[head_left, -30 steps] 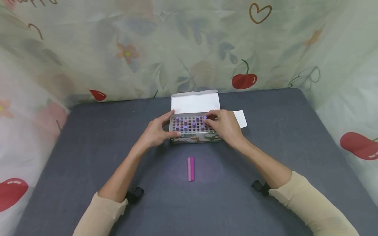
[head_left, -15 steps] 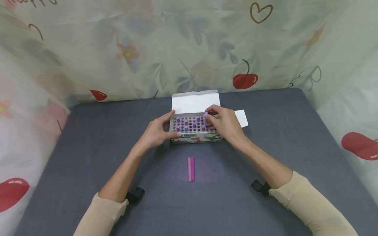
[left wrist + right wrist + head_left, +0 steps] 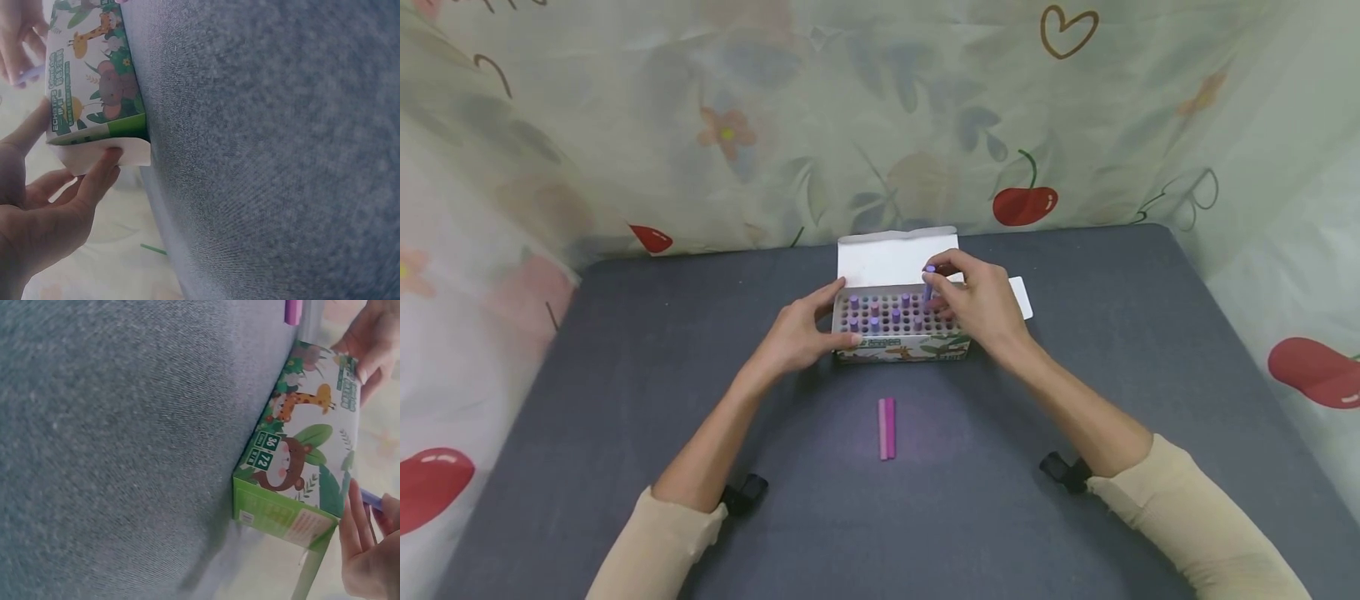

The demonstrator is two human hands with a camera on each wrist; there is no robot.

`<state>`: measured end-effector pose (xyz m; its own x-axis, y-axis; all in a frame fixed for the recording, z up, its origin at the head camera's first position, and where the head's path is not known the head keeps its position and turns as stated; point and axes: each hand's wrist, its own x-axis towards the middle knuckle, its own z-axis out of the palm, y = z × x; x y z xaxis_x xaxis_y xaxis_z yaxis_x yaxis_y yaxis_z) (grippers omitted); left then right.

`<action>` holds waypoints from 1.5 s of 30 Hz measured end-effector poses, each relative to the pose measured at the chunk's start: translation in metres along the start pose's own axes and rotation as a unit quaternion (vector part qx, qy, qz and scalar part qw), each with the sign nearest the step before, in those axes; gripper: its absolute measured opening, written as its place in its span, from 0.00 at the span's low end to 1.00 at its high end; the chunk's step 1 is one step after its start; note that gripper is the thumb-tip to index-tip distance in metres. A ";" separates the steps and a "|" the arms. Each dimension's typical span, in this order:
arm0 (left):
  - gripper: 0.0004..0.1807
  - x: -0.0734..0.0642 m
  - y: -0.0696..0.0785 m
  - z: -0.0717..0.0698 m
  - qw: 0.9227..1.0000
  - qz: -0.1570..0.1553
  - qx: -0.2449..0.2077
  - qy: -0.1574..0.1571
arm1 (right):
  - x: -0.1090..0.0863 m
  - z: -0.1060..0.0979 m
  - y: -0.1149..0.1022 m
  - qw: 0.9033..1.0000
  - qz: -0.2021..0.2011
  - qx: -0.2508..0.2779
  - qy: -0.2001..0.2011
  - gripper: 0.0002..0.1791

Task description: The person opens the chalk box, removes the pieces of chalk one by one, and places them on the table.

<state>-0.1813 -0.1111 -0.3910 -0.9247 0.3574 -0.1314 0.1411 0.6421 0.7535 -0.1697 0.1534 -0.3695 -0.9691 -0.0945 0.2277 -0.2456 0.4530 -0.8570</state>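
A printed cardboard box (image 3: 901,349) with cartoon animals stands on the table, its lid (image 3: 895,262) folded back. Inside is a tray with rows of round holes, and several purple and pink chalk-like sticks poke up from it. My left hand (image 3: 800,333) grips the box's left end, thumb at the front edge and fingers behind. With thumb and fingers, my right hand (image 3: 985,304) pinches a purple chalk stick (image 3: 929,283) upright over the tray's right part. Whether its lower end is clear of the hole cannot be told, since fingers cover it.
Two pink sticks (image 3: 887,428) lie side by side on the dark grey table (image 3: 820,517), in front of the box. A white side flap (image 3: 1021,297) juts out at the box's right. Behind the table hangs a patterned curtain (image 3: 850,125).
My right hand has risen and shifted slightly right, drawing the purple chalk stick upward out of the tray. The left hand keeps its grip on the box.
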 end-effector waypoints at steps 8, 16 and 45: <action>0.50 0.001 0.000 0.000 1.000 0.000 -0.002 -0.001 | -0.005 -0.007 -0.011 0.999 0.003 0.046 -0.001 0.09; 0.50 0.001 0.000 -0.001 1.000 -0.002 -0.002 -0.002 | -0.017 -0.012 -0.017 0.995 0.020 0.093 -0.030 0.12; 0.51 -0.001 0.001 0.000 1.000 0.001 -0.006 0.000 | -0.059 0.001 -0.011 0.978 0.106 0.136 -0.116 0.15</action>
<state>-0.1806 -0.1107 -0.3904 -0.9244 0.3584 -0.1307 0.1381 0.6338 0.7611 -0.1103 0.1530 -0.3739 -0.9702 -0.2364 -0.0522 -0.0046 0.2337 -0.9723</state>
